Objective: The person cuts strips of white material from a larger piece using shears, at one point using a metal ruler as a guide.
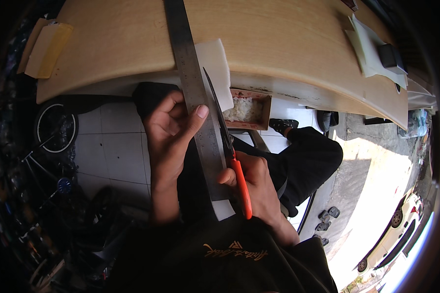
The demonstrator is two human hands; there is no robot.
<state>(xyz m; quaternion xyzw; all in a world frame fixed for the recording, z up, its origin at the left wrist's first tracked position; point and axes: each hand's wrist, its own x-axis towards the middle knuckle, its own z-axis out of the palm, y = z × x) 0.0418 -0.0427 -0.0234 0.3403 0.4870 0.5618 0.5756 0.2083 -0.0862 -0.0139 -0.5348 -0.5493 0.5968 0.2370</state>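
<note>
A tan cardboard piece (49, 51) lies on the counter (112, 39), upper left; a small dark box (392, 58) sits upper right. A bicycle wheel (56, 132) shows at left, dark sandals (322, 226) and a pale car (386, 242) lower right.

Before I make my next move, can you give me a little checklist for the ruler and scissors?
1. Ruler held by the left grip: ok, thumb pressed on it.
2. Scissors in the right grip: ok.
3. Left thumb well clear of the blades: not ok, they look close.
4. White sheet straight under the ruler: cannot tell, mostly covered.
5. Box open on top: ok, white pieces show inside.
</note>
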